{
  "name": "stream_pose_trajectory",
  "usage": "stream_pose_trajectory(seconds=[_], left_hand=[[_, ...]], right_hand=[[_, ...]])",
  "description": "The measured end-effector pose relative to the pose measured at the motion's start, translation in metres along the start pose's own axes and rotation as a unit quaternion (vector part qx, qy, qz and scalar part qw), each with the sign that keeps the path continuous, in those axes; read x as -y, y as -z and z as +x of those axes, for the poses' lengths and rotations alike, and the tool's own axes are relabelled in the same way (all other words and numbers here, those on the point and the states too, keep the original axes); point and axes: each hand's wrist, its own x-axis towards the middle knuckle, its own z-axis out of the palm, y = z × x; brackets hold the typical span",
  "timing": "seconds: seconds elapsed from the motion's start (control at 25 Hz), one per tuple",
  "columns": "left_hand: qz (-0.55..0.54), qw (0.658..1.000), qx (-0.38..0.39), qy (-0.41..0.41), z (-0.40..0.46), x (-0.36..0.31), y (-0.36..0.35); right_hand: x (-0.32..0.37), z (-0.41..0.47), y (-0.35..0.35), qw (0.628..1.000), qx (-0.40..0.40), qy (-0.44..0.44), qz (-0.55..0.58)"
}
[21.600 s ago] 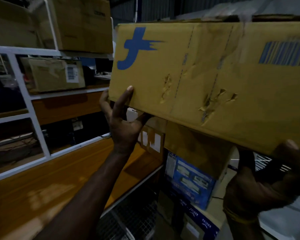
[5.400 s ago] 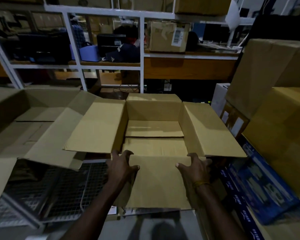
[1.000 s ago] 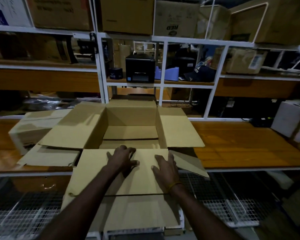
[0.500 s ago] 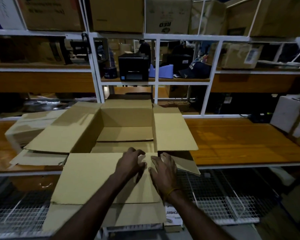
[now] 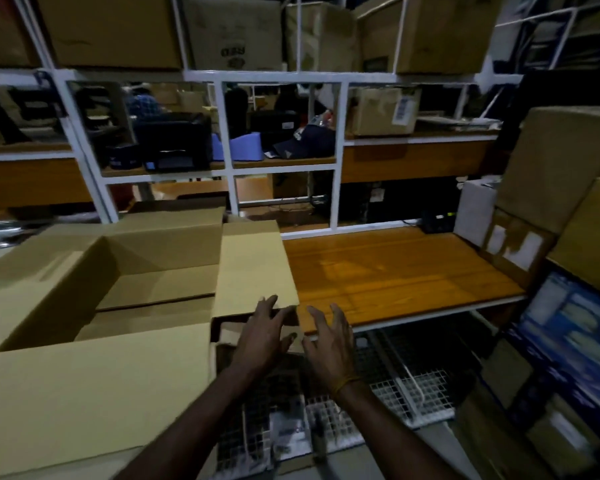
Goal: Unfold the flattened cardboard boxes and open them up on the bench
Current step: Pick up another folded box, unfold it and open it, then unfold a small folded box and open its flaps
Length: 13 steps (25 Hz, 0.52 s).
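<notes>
Both hands, left [image 5: 262,336] and right [image 5: 329,344], hover with splayed fingers beside the box [image 5: 160,271].

1. Both bare forearms reach forward from the lower edge of the view, converging toward its middle.
2. The left hand [image 5: 262,336] is seen from the back, fingers spread and loosely extended, gripping nothing.
3. The right hand [image 5: 329,344] lies just beside it, also back up, fingers splayed and slightly bent, holding nothing.
4. A thin yellowish band circles the right wrist.
5. The two hands are close together but apart.
</notes>
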Motion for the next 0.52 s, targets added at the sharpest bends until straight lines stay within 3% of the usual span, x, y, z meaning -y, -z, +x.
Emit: stream_pose_trajectory(seconds=[0.52], left_hand=[[-0.05, 0.98, 0.05, -0.188, 0.102, -0.297, -0.087]], right_hand=[[-0.259, -0.022, 0.17, 0.978, -0.132, -0.155, -0.051]])
